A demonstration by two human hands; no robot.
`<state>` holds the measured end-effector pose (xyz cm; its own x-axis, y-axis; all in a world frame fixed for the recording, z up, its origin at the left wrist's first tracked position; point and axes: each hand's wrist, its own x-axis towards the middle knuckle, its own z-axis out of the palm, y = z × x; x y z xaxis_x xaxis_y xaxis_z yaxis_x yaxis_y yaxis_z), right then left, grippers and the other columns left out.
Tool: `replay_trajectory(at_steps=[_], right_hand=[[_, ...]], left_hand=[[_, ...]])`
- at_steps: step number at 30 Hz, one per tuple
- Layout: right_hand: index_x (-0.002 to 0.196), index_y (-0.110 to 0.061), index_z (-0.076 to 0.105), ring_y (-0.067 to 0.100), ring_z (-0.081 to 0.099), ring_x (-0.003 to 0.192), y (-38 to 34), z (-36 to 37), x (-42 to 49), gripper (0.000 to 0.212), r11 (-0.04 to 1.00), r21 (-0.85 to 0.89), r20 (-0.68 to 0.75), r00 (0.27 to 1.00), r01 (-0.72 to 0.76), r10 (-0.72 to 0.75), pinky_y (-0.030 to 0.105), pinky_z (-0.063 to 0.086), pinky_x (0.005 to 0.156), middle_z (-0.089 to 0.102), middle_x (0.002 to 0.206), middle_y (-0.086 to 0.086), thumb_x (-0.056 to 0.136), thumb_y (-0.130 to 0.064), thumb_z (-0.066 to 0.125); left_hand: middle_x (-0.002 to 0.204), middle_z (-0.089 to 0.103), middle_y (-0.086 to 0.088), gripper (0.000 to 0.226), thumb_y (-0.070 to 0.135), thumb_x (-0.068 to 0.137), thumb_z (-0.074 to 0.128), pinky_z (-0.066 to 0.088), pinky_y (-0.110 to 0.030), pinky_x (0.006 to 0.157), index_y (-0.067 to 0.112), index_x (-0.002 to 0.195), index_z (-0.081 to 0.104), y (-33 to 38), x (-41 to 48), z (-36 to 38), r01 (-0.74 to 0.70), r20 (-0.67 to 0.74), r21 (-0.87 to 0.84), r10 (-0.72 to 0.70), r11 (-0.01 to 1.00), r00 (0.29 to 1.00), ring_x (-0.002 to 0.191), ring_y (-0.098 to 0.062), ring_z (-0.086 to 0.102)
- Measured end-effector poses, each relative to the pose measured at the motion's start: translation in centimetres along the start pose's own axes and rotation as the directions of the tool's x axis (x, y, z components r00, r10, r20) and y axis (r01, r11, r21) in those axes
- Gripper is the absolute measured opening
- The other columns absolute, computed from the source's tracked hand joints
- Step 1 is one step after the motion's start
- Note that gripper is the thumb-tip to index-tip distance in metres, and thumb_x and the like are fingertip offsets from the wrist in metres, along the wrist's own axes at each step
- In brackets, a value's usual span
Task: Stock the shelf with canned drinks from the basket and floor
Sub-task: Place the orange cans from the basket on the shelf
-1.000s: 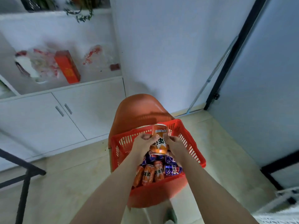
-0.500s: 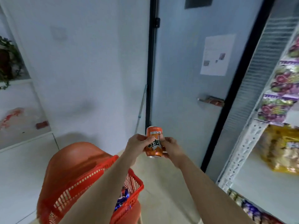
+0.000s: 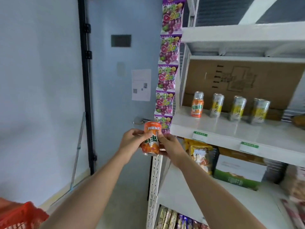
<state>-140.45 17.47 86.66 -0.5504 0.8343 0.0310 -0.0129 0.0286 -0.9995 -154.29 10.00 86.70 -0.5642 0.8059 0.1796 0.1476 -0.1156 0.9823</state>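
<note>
I hold an orange drink can [image 3: 151, 140] upside down in front of me, just left of the white shelf unit. My left hand [image 3: 132, 142] grips its left side and my right hand [image 3: 170, 146] grips its right side. On the middle shelf board [image 3: 231, 129] stand one matching orange can [image 3: 197, 104] and three yellow cans [image 3: 238, 107] in a row. A corner of the red basket [image 3: 21, 215] shows at the bottom left.
A strip of purple candy packs [image 3: 166, 76] hangs along the shelf's left post. A cardboard box [image 3: 247, 80] backs the can row. Snack bags and boxes [image 3: 231, 169] fill the lower shelves. A grey door [image 3: 118, 96] with a black frame lies straight ahead.
My view has swung right and up from the basket to the shelf. Both hands have carried the orange can along, up from the basket toward the shelf's left edge.
</note>
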Motion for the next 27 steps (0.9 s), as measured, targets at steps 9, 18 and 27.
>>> replay_trajectory(at_steps=[9, 18, 27], right_hand=[[0.115, -0.008, 0.054, 0.021, 0.069, 0.091, -4.6, -12.6, 0.7, 0.046, 0.993, 0.017, -0.218, 0.969, 0.119, -0.113, 0.028, 0.058, 0.070, 0.068, 0.108, 0.013, 0.090, -0.046, 0.059], [0.112, -0.006, 0.054, 0.019, 0.069, 0.085, -6.3, -20.3, 6.4, 0.039, 0.985, -0.051, -0.381, 0.908, 0.165, -0.172, 0.026, 0.058, 0.066, 0.068, 0.103, 0.013, 0.093, -0.040, 0.059], [0.108, -0.007, 0.058, 0.024, 0.069, 0.093, -5.7, -26.9, 11.8, 0.029, 0.984, -0.054, -0.485, 0.857, 0.169, -0.174, 0.032, 0.059, 0.076, 0.068, 0.108, 0.015, 0.089, -0.028, 0.067]], left_hand=[[0.106, 0.068, -0.005, 0.046, 0.041, 0.076, 0.078, 0.057, -0.038, 0.083, 0.015, 0.109, 0.061, 5.3, 4.8, 13.0, -0.162, 0.246, 0.020, 0.152, 0.987, 0.957, 0.096, -0.021, 0.068], [0.107, 0.064, 0.003, 0.042, 0.039, 0.083, 0.072, 0.049, -0.021, 0.069, 0.020, 0.116, 0.056, 6.8, 12.2, 22.0, -0.202, 0.418, -0.029, 0.195, 0.979, 0.887, 0.092, -0.009, 0.062], [0.127, 0.048, 0.008, 0.071, 0.030, 0.086, 0.072, 0.051, -0.036, 0.094, 0.040, 0.144, 0.033, 6.2, 18.9, 28.6, -0.232, 0.586, -0.029, 0.205, 0.972, 0.784, 0.112, -0.015, 0.054]])
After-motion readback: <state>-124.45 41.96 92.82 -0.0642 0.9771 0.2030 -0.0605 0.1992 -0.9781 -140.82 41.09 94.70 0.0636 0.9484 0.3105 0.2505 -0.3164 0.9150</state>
